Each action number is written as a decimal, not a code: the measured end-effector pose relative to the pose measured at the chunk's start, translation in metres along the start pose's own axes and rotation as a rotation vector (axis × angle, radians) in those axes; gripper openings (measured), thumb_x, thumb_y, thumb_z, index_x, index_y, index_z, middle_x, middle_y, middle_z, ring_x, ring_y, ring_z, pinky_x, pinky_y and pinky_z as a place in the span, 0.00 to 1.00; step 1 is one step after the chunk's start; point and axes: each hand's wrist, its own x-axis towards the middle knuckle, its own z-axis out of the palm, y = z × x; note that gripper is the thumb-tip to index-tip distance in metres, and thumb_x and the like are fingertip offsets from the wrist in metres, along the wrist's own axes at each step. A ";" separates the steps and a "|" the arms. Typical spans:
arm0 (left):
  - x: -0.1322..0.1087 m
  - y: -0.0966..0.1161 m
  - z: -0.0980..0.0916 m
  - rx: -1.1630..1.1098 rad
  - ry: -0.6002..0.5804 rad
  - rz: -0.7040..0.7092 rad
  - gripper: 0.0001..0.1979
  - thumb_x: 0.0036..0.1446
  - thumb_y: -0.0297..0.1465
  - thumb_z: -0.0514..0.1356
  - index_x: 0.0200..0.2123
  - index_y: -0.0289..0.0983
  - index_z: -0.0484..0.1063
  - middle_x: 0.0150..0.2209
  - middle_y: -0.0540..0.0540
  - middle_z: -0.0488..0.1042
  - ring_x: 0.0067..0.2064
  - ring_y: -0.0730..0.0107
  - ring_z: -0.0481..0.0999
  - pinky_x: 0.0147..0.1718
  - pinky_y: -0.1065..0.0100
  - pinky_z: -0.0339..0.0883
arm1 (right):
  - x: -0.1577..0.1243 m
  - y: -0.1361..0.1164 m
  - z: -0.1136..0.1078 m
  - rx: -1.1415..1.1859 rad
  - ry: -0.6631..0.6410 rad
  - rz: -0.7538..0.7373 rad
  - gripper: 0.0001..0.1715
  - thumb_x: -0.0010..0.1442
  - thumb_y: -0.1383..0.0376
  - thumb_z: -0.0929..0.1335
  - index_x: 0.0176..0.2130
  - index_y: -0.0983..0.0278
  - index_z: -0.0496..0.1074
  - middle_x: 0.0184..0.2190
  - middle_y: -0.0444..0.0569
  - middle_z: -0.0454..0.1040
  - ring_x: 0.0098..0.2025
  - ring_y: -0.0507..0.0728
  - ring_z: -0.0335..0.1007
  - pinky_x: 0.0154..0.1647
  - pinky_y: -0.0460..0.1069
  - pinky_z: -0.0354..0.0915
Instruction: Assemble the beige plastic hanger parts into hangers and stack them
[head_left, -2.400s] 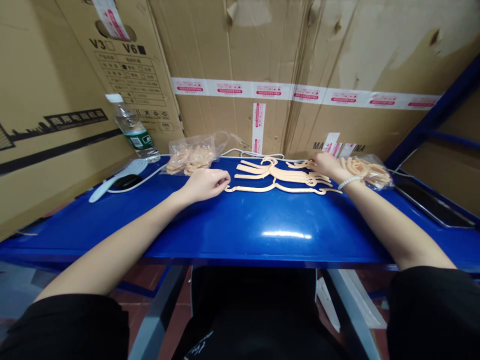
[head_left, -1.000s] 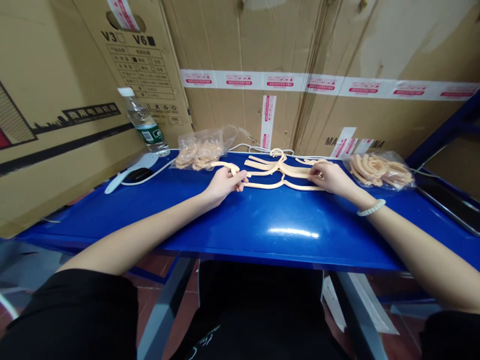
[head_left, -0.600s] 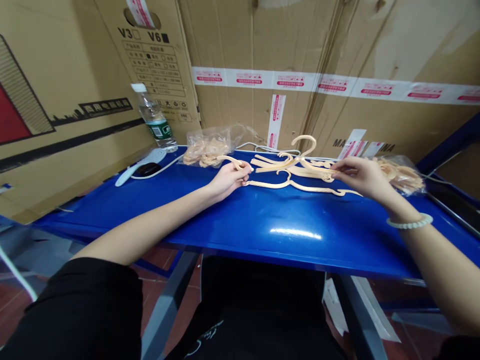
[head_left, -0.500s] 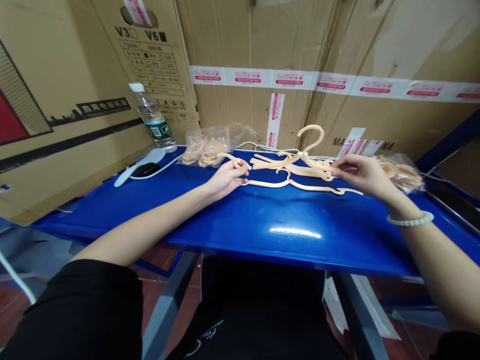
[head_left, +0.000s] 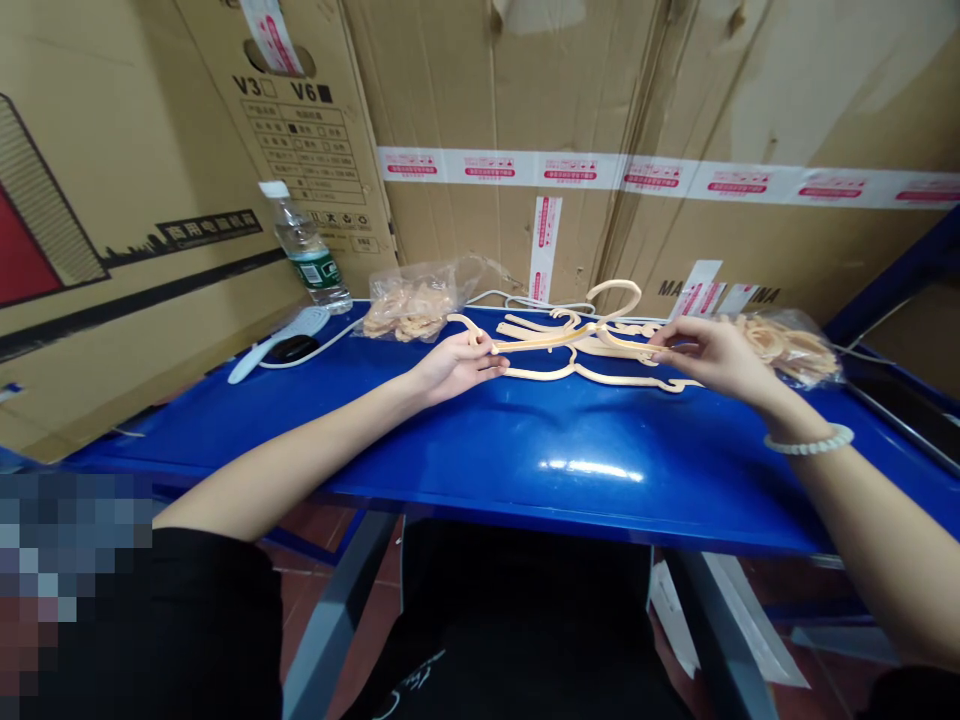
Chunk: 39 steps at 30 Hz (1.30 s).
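Note:
My right hand (head_left: pixel 712 358) pinches the right arm of a cream plastic clothes hanger (head_left: pixel 551 341), held just above the table with its hook upward. At the hanger's left end, my left hand (head_left: pixel 452 368) is closed on a small curved cream hanger piece (head_left: pixel 466 324). The piece meets the hanger end, or nearly so; the fingers partly hide the joint. Just below lies another cream hanger (head_left: pixel 619 377) on the blue table (head_left: pixel 480 440), its left end near my left fingers. Behind the held hanger are several more cream hanger parts (head_left: pixel 517 329).
Clear bags of cream parts lie at left (head_left: pixel 411 308) and right (head_left: pixel 787 345). A water bottle (head_left: pixel 315 265), a pale blue brush (head_left: pixel 277 340) and a black mouse (head_left: pixel 294 348) are at the left. Cardboard boxes (head_left: pixel 480 230) stand behind, with a white cable (head_left: pixel 517 298) along the back.
The hanger's left end has come up against the curved piece at my left fingers, closing a small gap. Its hook now leans lower, and my right hand has shifted slightly left.

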 end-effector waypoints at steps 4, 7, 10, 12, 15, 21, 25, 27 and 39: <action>-0.002 0.002 0.001 0.005 0.005 0.002 0.10 0.56 0.18 0.63 0.27 0.35 0.65 0.32 0.47 0.74 0.38 0.63 0.79 0.47 0.60 0.72 | 0.000 0.003 -0.001 -0.009 -0.007 -0.003 0.25 0.54 0.41 0.74 0.34 0.60 0.76 0.35 0.52 0.79 0.38 0.63 0.77 0.42 0.58 0.74; -0.003 0.003 0.002 0.013 -0.004 0.002 0.10 0.57 0.19 0.62 0.28 0.35 0.66 0.39 0.43 0.77 0.38 0.65 0.79 0.47 0.60 0.72 | 0.000 0.007 -0.001 -0.010 -0.014 -0.013 0.25 0.54 0.42 0.74 0.35 0.60 0.76 0.36 0.52 0.79 0.40 0.64 0.77 0.43 0.58 0.74; -0.004 0.003 0.003 0.013 -0.003 0.006 0.09 0.58 0.18 0.60 0.28 0.34 0.66 0.39 0.43 0.77 0.37 0.66 0.79 0.45 0.61 0.72 | 0.000 0.006 0.000 -0.009 -0.014 -0.005 0.25 0.55 0.42 0.74 0.35 0.60 0.76 0.36 0.51 0.79 0.40 0.64 0.77 0.43 0.58 0.74; -0.003 0.002 0.003 0.008 0.003 0.008 0.10 0.57 0.18 0.60 0.27 0.34 0.66 0.39 0.43 0.77 0.37 0.66 0.79 0.45 0.61 0.72 | 0.000 0.004 -0.001 -0.009 -0.008 0.001 0.24 0.54 0.42 0.74 0.35 0.60 0.76 0.36 0.51 0.79 0.40 0.64 0.77 0.43 0.58 0.75; -0.003 0.001 0.003 0.005 0.013 0.004 0.10 0.56 0.18 0.62 0.27 0.34 0.66 0.39 0.43 0.77 0.37 0.65 0.79 0.46 0.60 0.72 | -0.001 0.001 -0.001 -0.009 0.005 -0.003 0.24 0.54 0.42 0.74 0.34 0.59 0.76 0.35 0.51 0.79 0.40 0.64 0.77 0.43 0.58 0.75; -0.001 0.000 0.001 0.025 0.033 0.019 0.11 0.55 0.18 0.63 0.27 0.34 0.66 0.34 0.44 0.76 0.35 0.67 0.78 0.46 0.59 0.72 | 0.000 0.000 0.002 -0.032 0.029 -0.013 0.24 0.54 0.42 0.74 0.33 0.59 0.76 0.34 0.50 0.79 0.37 0.63 0.77 0.42 0.58 0.76; 0.001 -0.002 -0.002 0.082 0.068 0.058 0.11 0.54 0.17 0.62 0.26 0.34 0.64 0.32 0.45 0.76 0.34 0.67 0.77 0.45 0.59 0.72 | -0.001 -0.001 0.007 -0.042 0.036 -0.039 0.22 0.55 0.44 0.73 0.34 0.59 0.76 0.35 0.50 0.79 0.37 0.62 0.77 0.42 0.57 0.75; 0.002 -0.003 -0.003 0.125 0.078 0.084 0.11 0.53 0.16 0.61 0.26 0.34 0.64 0.32 0.44 0.76 0.33 0.67 0.77 0.45 0.59 0.71 | -0.003 -0.004 0.009 -0.046 0.037 -0.057 0.20 0.56 0.46 0.73 0.34 0.59 0.75 0.35 0.50 0.79 0.37 0.62 0.77 0.41 0.57 0.75; 0.000 -0.007 -0.001 0.237 0.173 0.222 0.13 0.50 0.14 0.60 0.28 0.35 0.62 0.29 0.46 0.77 0.30 0.67 0.80 0.41 0.60 0.74 | -0.006 -0.011 0.016 -0.063 0.030 -0.086 0.17 0.58 0.48 0.72 0.34 0.58 0.75 0.33 0.49 0.78 0.36 0.61 0.76 0.38 0.55 0.74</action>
